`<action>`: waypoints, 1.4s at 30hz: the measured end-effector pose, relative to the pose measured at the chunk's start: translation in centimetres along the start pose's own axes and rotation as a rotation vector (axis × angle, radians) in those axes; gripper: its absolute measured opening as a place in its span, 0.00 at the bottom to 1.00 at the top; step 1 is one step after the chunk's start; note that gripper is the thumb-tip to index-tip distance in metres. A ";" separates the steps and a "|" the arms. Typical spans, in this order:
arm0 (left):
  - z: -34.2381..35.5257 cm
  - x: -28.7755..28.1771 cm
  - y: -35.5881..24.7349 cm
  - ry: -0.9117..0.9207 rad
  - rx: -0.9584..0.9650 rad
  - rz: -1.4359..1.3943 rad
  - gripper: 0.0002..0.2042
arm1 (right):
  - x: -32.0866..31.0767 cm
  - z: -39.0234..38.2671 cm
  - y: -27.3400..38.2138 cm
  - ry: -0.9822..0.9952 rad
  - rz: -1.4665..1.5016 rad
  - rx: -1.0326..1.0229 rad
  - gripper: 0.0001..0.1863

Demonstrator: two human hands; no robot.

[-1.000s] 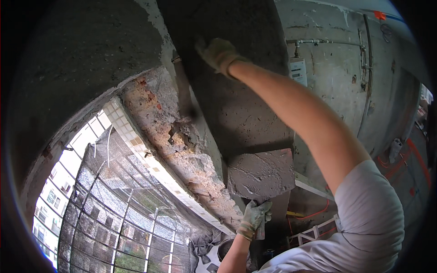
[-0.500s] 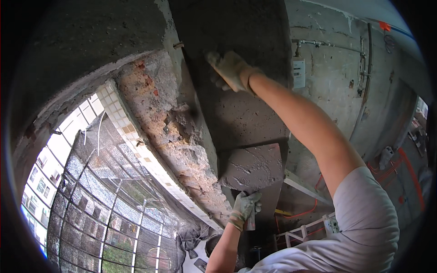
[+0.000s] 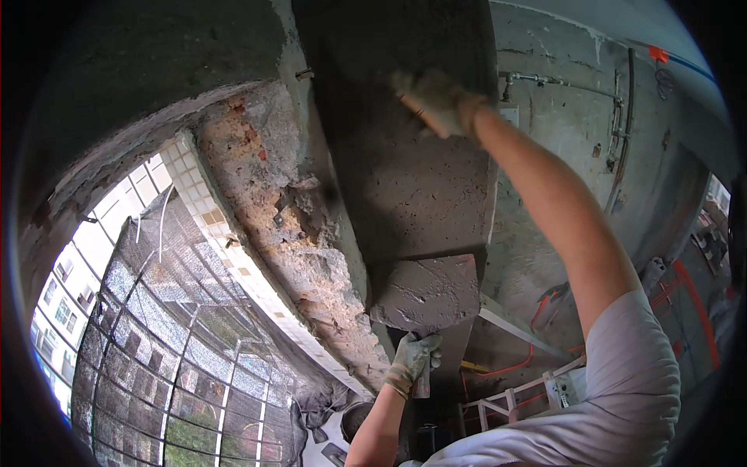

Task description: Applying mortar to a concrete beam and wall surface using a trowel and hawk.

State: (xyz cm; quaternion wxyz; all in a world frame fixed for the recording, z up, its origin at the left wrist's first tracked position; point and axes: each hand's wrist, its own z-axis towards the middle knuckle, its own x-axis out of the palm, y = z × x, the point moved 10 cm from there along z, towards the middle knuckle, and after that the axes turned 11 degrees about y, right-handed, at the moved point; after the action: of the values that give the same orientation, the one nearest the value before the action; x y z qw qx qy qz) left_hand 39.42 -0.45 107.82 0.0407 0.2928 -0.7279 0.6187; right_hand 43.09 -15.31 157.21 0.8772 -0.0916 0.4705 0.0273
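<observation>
While I watch from afar, right hand [image 3: 437, 101] in a grubby glove grips a wooden-handled tool pressed on the rough wet grey plaster wall [image 3: 405, 194] | left hand [image 3: 412, 359] closed on the handle under a flat mortar-loaded hawk board [image 3: 426, 292] | crumbling brick edge [image 3: 280, 210] beside | dark bucket [image 3: 356, 420] below, contents unclear.

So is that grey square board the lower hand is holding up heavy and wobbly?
Probably heavy for its size: the board carries a thick layer of wet grey mortar. It looks stiff and flat. It may tip easily, since the left hand supports it from one handle underneath while the right hand works on the grey wall.
</observation>
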 end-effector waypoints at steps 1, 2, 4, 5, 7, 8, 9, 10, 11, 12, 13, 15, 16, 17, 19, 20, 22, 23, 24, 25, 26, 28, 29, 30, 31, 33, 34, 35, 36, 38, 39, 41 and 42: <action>-0.1 0.0 -0.1 -0.002 -0.008 -0.001 0.10 | 0.5 0.2 1.3 0.003 0.006 0.005 0.34; -0.4 -0.2 -0.1 -0.015 -0.036 0.006 0.10 | 3.0 0.2 0.7 0.096 0.377 0.345 0.30; -0.6 -0.2 -0.1 -0.022 -0.061 0.020 0.10 | 6.1 -2.3 0.5 0.183 0.743 0.687 0.29; -0.6 -0.3 -0.1 -0.020 -0.060 0.026 0.11 | 6.6 -2.8 0.8 0.225 0.713 0.699 0.30; -0.9 -0.2 0.0 -0.016 -0.060 0.038 0.11 | 6.7 -3.4 0.3 0.260 0.685 0.713 0.31; -1.2 -0.1 -0.1 -0.033 -0.060 0.046 0.11 | 4.4 -2.8 -0.8 0.201 0.278 0.643 0.32; -1.4 -0.1 -0.2 -0.051 -0.059 0.054 0.11 | 2.1 -2.1 -1.0 0.142 -0.127 0.560 0.32; -1.5 -0.3 -0.3 -0.052 -0.053 0.063 0.11 | 0.8 -1.7 -1.5 0.130 -0.127 0.560 0.32; -1.7 -0.5 0.0 -0.061 -0.057 0.066 0.11 | -1.2 -1.7 -1.9 0.091 -0.136 0.577 0.33; -2.0 -0.8 0.3 -0.071 -0.061 0.068 0.11 | -3.1 -1.8 -2.2 0.053 -0.144 0.592 0.33; -2.3 -1.1 0.3 -0.075 -0.057 0.077 0.11 | -4.5 -1.8 -2.4 0.042 -0.141 0.591 0.33; -2.9 -1.8 0.7 -0.116 -0.057 0.086 0.10 | -5.8 -4.5 -6.0 -0.057 0.332 0.830 0.31; -2.7 -1.5 1.1 -0.089 -0.058 0.062 0.09 | -5.9 -5.5 -9.4 -0.067 0.321 0.835 0.31; -2.0 -0.2 1.2 -0.047 -0.064 0.073 0.09 | -7.8 -5.4 -11.1 -0.165 -0.011 0.445 0.31; -1.7 -0.2 1.2 -0.058 -0.074 0.016 0.09 | -6.7 -4.9 -7.0 -0.233 -0.294 0.020 0.31; -2.2 -1.4 1.2 -0.098 -0.070 0.005 0.09 | -3.6 -3.2 -4.1 -0.081 0.120 0.187 0.31; -1.0 -0.3 1.1 -0.064 -0.070 0.055 0.09 | 1.1 -2.8 -2.4 0.098 0.613 0.452 0.29; -0.5 0.5 0.9 -0.051 -0.078 0.065 0.09 | 3.3 -2.7 -3.1 0.121 0.734 0.533 0.28; -0.3 0.9 0.4 -0.048 -0.060 0.059 0.10 | 3.9 -2.2 -1.5 0.117 0.740 0.536 0.28; -0.3 1.3 0.1 -0.043 -0.043 0.054 0.10 | 4.9 -2.8 0.0 0.149 0.794 0.647 0.29; -0.3 1.4 0.2 -0.037 -0.053 0.062 0.10 | 5.6 -4.0 0.4 0.178 0.846 0.766 0.30; 0.0 1.3 0.4 -0.033 -0.047 0.063 0.09 | 4.9 -4.6 -0.5 0.162 0.535 0.728 0.32; -0.3 1.2 0.5 -0.035 -0.050 0.065 0.09 | 4.0 -4.6 -0.5 0.152 0.222 0.668 0.34; -0.9 0.7 0.6 -0.046 -0.047 0.051 0.09 | 2.5 -5.0 -1.4 0.069 0.099 0.650 0.36; -1.3 0.4 0.8 -0.054 -0.041 0.035 0.09 | 0.1 -5.7 -2.7 -0.014 -0.027 0.629 0.38; -2.1 -0.2 1.5 -0.059 -0.075 0.045 0.08 | -4.6 -8.0 -6.4 -0.060 0.086 0.727 0.34; -2.1 0.6 1.9 -0.043 -0.108 0.039 0.08 | -6.4 -8.5 -11.8 -0.013 0.007 0.673 0.34; -1.7 1.5 2.4 -0.018 -0.144 0.032 0.08 | -7.3 -9.0 -15.9 0.039 -0.078 0.625 0.34; -1.9 0.7 2.6 -0.048 -0.147 0.014 0.08 | -5.8 -8.5 -14.9 0.054 -0.053 0.606 0.34; -2.0 -0.5 2.7 -0.106 -0.142 0.046 0.08 | -3.5 -8.8 -10.8 -0.023 0.774 0.457 0.30; -1.9 -0.2 2.5 -0.111 -0.146 0.042 0.08 | -1.9 -8.6 -11.3 -0.017 0.778 0.457 0.30; -1.0 1.7 1.2 -0.067 -0.100 0.110 0.08 | 3.2 -8.4 -11.6 0.365 0.364 0.430 0.33; -0.7 1.2 1.4 -0.063 -0.096 0.079 0.08 | 3.6 -7.8 -9.0 0.370 0.380 0.422 0.33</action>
State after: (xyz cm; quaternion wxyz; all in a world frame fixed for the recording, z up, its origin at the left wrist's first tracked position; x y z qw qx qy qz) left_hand 37.53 -0.20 107.27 0.0074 0.2807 -0.7685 0.5749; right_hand 39.88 -25.72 151.24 0.7557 0.1782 0.6258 0.0752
